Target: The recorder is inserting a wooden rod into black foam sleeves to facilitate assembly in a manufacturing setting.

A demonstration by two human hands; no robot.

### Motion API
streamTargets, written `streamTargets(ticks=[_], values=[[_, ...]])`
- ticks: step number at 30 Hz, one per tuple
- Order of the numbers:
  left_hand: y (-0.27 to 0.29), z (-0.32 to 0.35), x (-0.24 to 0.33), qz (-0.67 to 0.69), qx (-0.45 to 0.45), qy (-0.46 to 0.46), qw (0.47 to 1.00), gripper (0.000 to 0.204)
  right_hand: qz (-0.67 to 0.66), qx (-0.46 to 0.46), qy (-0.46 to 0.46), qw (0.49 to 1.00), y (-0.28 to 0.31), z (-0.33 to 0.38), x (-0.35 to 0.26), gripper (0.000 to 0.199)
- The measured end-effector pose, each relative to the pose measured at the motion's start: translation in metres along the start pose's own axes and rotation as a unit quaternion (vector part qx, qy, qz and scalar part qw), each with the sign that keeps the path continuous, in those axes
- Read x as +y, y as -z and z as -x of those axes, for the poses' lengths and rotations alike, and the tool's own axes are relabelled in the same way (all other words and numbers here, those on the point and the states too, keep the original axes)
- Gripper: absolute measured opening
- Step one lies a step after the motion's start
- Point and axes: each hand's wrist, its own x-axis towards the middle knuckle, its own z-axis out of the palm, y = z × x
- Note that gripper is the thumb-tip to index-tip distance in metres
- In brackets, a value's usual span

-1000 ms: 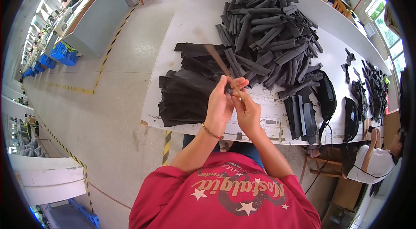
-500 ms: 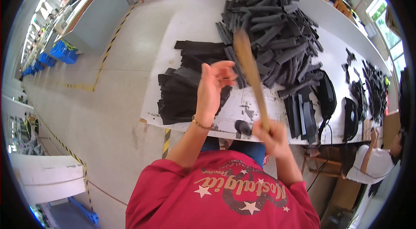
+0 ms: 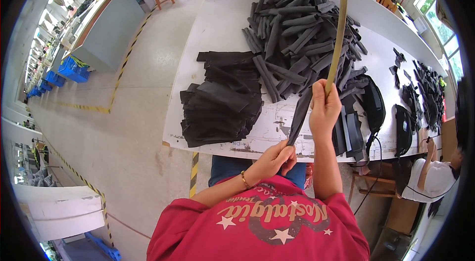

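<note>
My right hand (image 3: 324,110) is raised over the table's near edge, gripping a long thin wooden stick (image 3: 338,33) that points up and away. A black fabric tube (image 3: 300,115) hangs from the stick's lower end down to my left hand (image 3: 275,159), which pinches its bottom end near my chest. Behind them, a big heap of rolled black fabric tubes (image 3: 302,38) lies on the white table (image 3: 217,38). A stack of flat black fabric pieces (image 3: 220,103) sits to the left of the heap.
Black bags (image 3: 373,105) and small black parts (image 3: 423,90) lie at the table's right end. A person in white (image 3: 433,177) sits at the lower right. Grey floor with yellow-black tape lies to the left, with blue crates (image 3: 71,68) and benches beyond.
My right hand has lifted the stick upright and higher. My left hand has dropped from the table's height to near my chest, drawing the black tube down off the stick.
</note>
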Motion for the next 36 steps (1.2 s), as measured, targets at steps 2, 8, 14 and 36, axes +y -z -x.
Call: streamTargets(ticks=[2, 8, 14, 36], values=[[0.008, 0.009, -0.024, -0.128, -0.056, 0.015, 0.990, 0.024, 0.047, 0.035, 0.021, 0.998, -0.002, -0.006, -0.001, 0.013], [0.023, 0.015, 0.008, -0.143, 0.130, -0.090, 0.977, 0.018, -0.071, -0.048, -0.111, 0.990, 0.026, -0.026, -0.016, 0.018], [0.033, -0.061, 0.074, -0.189, 0.184, -0.325, 0.908, 0.011, -0.103, -0.223, -0.171, 0.954, 0.015, 0.006, -0.027, 0.019], [0.191, -0.066, 0.088, -0.608, -0.003, -0.101, 0.787, 0.015, 0.111, -0.117, -0.057, 0.985, 0.016, -0.062, 0.031, 0.033]])
